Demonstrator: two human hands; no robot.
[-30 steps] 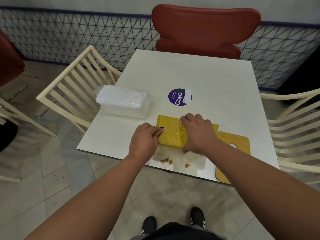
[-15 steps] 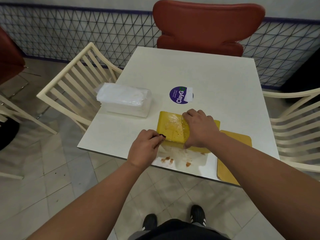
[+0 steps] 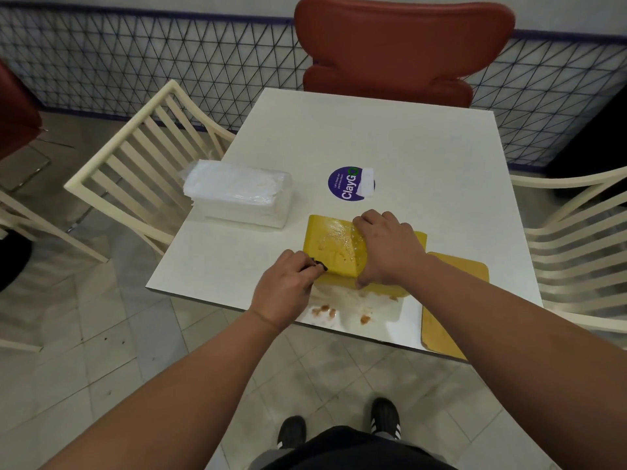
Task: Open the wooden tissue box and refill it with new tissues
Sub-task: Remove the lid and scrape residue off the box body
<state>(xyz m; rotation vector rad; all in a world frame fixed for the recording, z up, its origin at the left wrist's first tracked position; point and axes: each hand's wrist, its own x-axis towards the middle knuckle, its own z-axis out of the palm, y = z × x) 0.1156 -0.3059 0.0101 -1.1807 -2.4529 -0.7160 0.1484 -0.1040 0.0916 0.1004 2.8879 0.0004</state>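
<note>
1. Tissue box (image 3: 334,247), yellow wood, lies near table (image 3: 390,157) front edge; my right hand (image 3: 386,247) rests on it, fingers curled over its far edge; left hand (image 3: 288,290) pinches a small dark latch (image 3: 319,265) at its corner
2. Box looks stiff, light; I'd hold the edges. Tissue pack (image 3: 239,193) soft, just left

White square table (image 3: 390,147) carries the work. Round purple sticker (image 3: 349,183) reading "ClayG…", partly covered by a white strip, lies on it just beyond the hands. Orange-brown crumbs (image 3: 324,311) and a smear sit at the near edge, just below the hands. Red chair (image 3: 403,45) stands at the far side, beyond the hands. Cream slatted chair (image 3: 135,157) to the left of the hands; a second cream slatted chair (image 3: 576,239) to their right. Dark mesh fence (image 3: 135,66) runs behind. Tiled floor (image 3: 84,351) below, black shoes (image 3: 385,415) with white stripes visible.
</note>
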